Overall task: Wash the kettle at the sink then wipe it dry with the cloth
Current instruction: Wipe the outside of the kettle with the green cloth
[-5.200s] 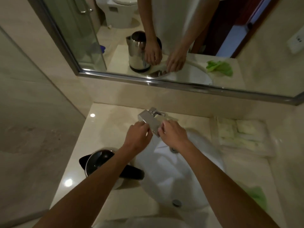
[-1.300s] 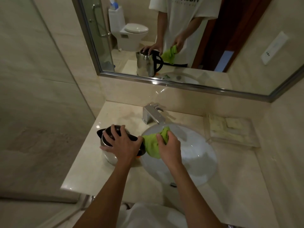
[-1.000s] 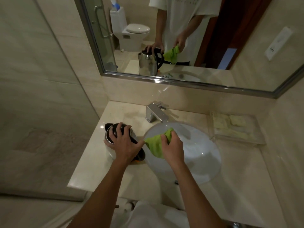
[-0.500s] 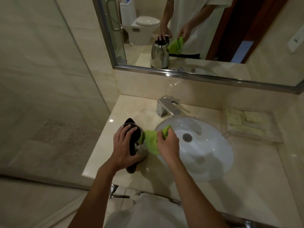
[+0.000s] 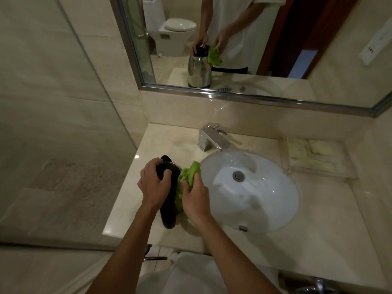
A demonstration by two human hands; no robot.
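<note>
A steel kettle (image 5: 169, 211) with a black lid and handle stands upright on the beige counter (image 5: 127, 204), just left of the white sink (image 5: 265, 209). My left hand (image 5: 153, 185) lies over its lid and grips the top. My right hand (image 5: 194, 199) is closed on a green cloth (image 5: 187, 177) and presses it against the kettle's right side. Most of the kettle's steel body is hidden under my hands. The mirror shows the kettle's reflection (image 5: 199, 70) with the cloth on its upper side.
A square chrome tap (image 5: 210, 139) stands behind the sink, with no water seen running. A clear tray (image 5: 318, 160) of folded items sits at the back right of the counter. A glass shower panel (image 5: 63, 124) borders the counter's left edge. The mirror (image 5: 254, 96) hangs above.
The kettle has been turned so its handle points toward me. My right hand with the cloth has slid down the kettle's right side. Five seconds ago both hands were at the tap.
</note>
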